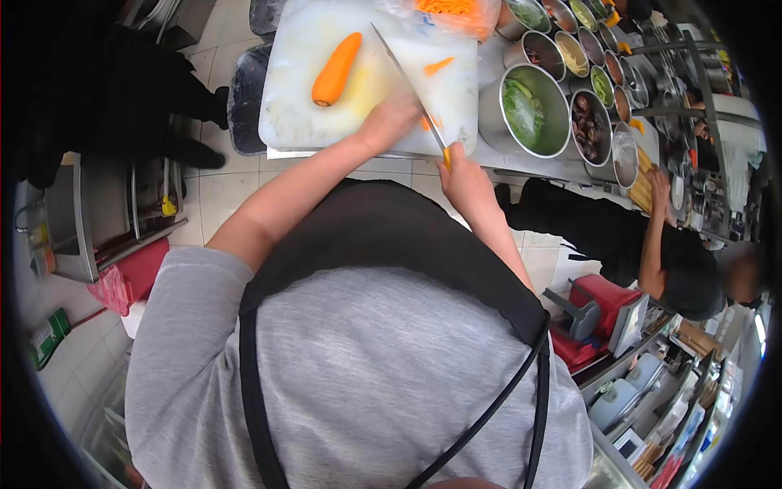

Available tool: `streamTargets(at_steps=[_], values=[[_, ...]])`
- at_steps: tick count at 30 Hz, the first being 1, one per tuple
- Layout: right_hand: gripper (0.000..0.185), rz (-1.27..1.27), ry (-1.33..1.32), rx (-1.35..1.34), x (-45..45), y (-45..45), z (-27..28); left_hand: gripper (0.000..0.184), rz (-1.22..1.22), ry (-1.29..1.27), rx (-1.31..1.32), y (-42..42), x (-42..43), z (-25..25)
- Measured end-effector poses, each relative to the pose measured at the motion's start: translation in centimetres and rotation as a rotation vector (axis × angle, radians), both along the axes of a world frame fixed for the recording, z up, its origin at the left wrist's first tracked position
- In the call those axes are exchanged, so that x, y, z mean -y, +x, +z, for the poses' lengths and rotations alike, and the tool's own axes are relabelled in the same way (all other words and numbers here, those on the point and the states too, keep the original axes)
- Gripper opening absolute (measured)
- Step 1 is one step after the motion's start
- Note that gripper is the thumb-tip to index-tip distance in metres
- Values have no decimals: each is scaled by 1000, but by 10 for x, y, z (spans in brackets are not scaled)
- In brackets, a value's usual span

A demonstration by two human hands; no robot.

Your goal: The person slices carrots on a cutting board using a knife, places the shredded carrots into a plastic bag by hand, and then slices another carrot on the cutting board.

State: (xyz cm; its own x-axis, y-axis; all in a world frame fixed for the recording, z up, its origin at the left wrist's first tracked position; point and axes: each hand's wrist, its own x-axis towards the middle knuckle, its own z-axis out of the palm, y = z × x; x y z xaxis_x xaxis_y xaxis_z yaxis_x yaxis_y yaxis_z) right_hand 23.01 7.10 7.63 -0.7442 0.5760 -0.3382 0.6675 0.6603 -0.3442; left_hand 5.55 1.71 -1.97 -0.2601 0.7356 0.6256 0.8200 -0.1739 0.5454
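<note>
My right hand (463,175) is closed round the yellow handle of a long knife (399,67), whose blade points up and to the left over the white cutting board (285,122). Beside the blade, on its left, my left hand (393,120) is blurred over the board, so its fingers and anything under them cannot be made out. A whole peeled carrot (337,71) lies to the left on the board. Small carrot pieces (438,66) lie right of the blade, and more orange bits show near its lower part.
A plastic bag with shredded carrot (445,7) lies at the board's top edge. Metal containers of greens (523,112) and dark food (588,126) stand on the right. A co-worker (684,265) is at the right; another person in dark clothing (106,98) is at the left.
</note>
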Motion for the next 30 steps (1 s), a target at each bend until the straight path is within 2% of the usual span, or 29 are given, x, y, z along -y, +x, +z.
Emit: streamTargets(at_steps=[2, 7, 10, 13, 17, 20, 23, 25, 27, 30], values=[[19, -20, -13, 41, 3, 3, 1, 7, 5, -28, 9, 0, 1, -1], [19, -11, 12, -68, -10, -2, -40, 7, -1, -78, 5, 2, 0, 5], [18, 14, 43, -45, -14, -11, -30, 7, 3, -67, -4, 3, 1, 3], [19, 4, -22, 9, -6, -4, 5, 7, 26, -95, -13, 2, 0, -8], [20, -43, -23, 28, 0, 6, -16, 8, 25, -97, -12, 3, 0, -3], [20, -33, -11, -62, -7, -3, -31, 9, 17, -91, -20, 2, 2, -1], [21, -41, -29, -76, -17, -11, -35, 9, 3, -62, -3, 0, -1, -2], [28, 2, -2, -99, -20, -12, -38, 10, 2, -44, 10, 3, 1, -4], [26, -24, -48, -98, -21, -12, -36, 11, -107, -22, -3, 6, 4, -5], [26, -61, -115, -106, -24, -13, -28, 12, -105, -64, -14, 5, 2, -6]])
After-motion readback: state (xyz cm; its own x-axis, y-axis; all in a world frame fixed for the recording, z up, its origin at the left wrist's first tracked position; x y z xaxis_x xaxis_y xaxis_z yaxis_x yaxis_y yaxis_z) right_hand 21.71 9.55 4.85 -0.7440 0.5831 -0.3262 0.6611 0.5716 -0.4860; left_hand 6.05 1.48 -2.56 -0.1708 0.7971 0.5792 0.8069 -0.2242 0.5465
